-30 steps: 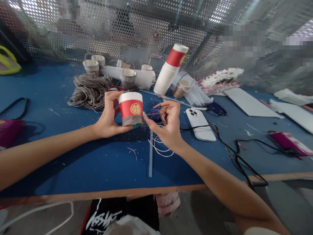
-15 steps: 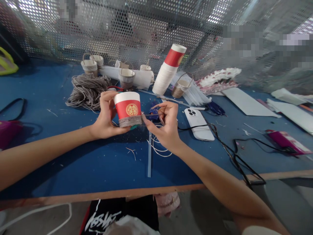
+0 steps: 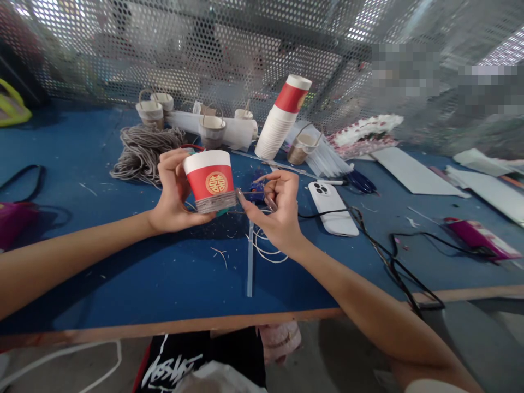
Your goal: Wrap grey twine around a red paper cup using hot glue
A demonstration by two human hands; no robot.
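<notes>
My left hand (image 3: 174, 194) is closed around a red and white paper cup (image 3: 210, 177) with a gold emblem, tilted a little above the table. Grey cord (image 3: 216, 202) is wound in several turns about one end of the cup. From the wound band a strand (image 3: 249, 192) runs to my right hand (image 3: 278, 204), whose fingers are bent and closed on it, with the thumb close beside the cup. Behind my left hand lies a loose bundle of the same grey cord (image 3: 143, 153). A blue tool-like object (image 3: 258, 188), partly hidden, rests behind my right fingers.
A stack of paper cups (image 3: 276, 125) leans at the back. Several small cord-handled buckets, one being this bucket (image 3: 213, 131), stand nearby. A white phone (image 3: 333, 210) and black cable (image 3: 374, 240) lie to the right. A clear glue stick (image 3: 250, 262) lies in front.
The cup has shifted slightly left with my left hand and tilted more. The strand between cup and right hand shows a longer stretch. My right hand is almost unmoved.
</notes>
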